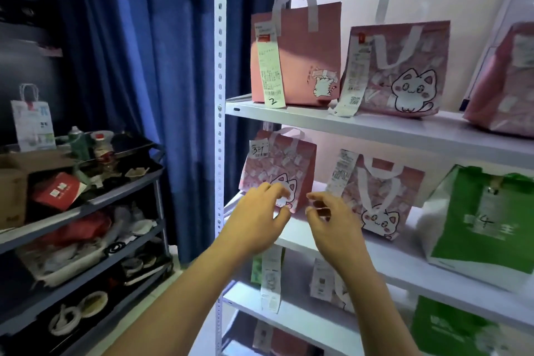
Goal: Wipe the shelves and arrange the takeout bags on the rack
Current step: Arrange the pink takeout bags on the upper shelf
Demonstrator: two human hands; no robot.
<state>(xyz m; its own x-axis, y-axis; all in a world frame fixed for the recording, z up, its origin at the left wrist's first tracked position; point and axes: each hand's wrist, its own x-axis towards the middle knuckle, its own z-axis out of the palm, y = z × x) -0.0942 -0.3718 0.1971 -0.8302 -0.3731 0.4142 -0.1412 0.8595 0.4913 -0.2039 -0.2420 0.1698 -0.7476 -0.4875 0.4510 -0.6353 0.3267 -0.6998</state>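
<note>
Rack: a white metal rack (375,127) with a perforated upright (220,95) stands against a pale wall, its shelves stocked with takeout bags.
Top shelf in view: a plain pink bag (297,55) with a long receipt marked "2" sits at the left; just beside it is a pink cat-print bag (404,72), and a third pink bag (502,81) is cut off at the right edge.
Middle shelf: a small pink cat bag (277,165) tagged "34" stands at the left end, a second cat bag (381,196) near it, and a green bag (479,222) farther right.
Lower shelves: more bags with hanging receipts, partly hidden by the person's arms.
Left hand: the left hand (257,220) reaches toward the small pink cat bag, fingers loosely curled and spread, fingertips at its lower front; whether they touch it cannot be told.
Right hand: the right hand (332,220) hovers between the two cat bags, fingers relaxed and parted, holding nothing.
Surroundings: a blue curtain (144,66) hangs left of the rack; a dark cart (86,205) beside it is piled with clutter and a white paper bag (33,124).
</note>
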